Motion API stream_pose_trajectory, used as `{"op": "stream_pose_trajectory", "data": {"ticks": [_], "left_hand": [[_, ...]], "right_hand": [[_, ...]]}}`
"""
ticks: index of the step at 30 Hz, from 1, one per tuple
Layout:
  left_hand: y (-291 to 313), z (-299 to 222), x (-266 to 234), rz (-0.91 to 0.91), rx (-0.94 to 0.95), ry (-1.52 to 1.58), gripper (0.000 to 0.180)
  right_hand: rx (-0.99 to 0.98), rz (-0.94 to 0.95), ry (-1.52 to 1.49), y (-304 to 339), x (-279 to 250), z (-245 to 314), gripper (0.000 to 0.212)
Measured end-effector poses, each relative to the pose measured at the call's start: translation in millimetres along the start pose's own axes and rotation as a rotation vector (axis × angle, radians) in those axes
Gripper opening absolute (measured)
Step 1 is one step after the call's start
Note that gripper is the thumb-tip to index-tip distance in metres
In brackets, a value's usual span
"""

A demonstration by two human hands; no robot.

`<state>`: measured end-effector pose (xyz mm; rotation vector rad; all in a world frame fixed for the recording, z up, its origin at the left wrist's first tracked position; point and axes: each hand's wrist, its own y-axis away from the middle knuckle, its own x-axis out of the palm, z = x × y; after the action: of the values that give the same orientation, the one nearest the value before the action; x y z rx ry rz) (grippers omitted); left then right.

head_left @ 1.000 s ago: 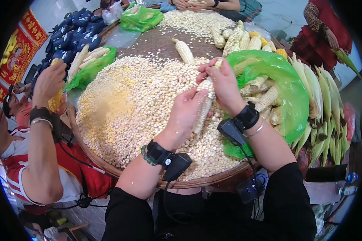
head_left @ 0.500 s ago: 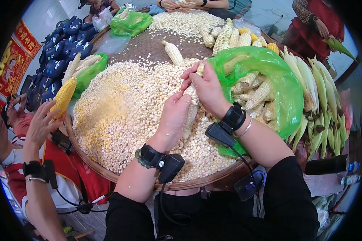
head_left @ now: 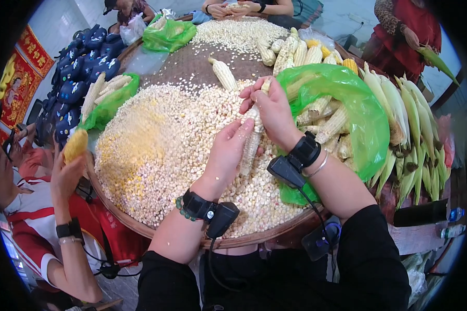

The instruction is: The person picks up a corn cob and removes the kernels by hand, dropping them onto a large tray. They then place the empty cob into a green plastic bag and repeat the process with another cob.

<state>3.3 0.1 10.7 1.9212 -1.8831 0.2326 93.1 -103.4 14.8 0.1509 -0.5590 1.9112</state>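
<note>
My left hand (head_left: 227, 150) is closed round the lower part of a white corn cob (head_left: 250, 146), its thumb pressed on the kernels. Higher up the same cob, my right hand (head_left: 272, 111) grips near the top end. The cob is held at a slant above a heap of loose white kernels (head_left: 192, 119), mixed with some yellow and reddish ones. That heap spreads over a large round woven tray (head_left: 120, 211). Another white cob (head_left: 223, 74) lies on the kernels just beyond my hands. Beside my right hand, an open green plastic bag (head_left: 372, 122) holds several pale cobs.
At left, a co-worker's hand (head_left: 66, 176) holds a yellow cob (head_left: 76, 145). Unhusked corn ears (head_left: 417, 124) are stacked at right. Two more green bags (head_left: 106, 111) rest on the tray's left and far sides. Cables hang from my wrist devices. Other people sit or stand around.
Both my hands have shifted slightly right with the cob between them. The co-worker's hand at left has moved lower and turned, with the yellow cob still in it.
</note>
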Motion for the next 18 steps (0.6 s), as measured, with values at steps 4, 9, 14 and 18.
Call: {"op": "stream_pose_trajectory", "data": {"ticks": [4, 9, 14, 18], "left_hand": [[4, 0, -3, 0.019, 0.025, 0.004, 0.025], [4, 4, 1, 0.012, 0.046, 0.041, 0.023], [8, 0, 5, 0.034, 0.06, 0.017, 0.024], [4, -3, 12, 0.033, 0.068, -0.02, 0.025]], "right_hand": [[0.025, -0.033, -0.013, 3, 6, 3, 0.01], [-0.009, -0.034, -0.017, 4, 1, 4, 0.012], [-0.022, -0.013, -0.055, 1, 1, 9, 0.013], [-0.044, -0.009, -0.082, -3, -7, 13, 0.013]]}}
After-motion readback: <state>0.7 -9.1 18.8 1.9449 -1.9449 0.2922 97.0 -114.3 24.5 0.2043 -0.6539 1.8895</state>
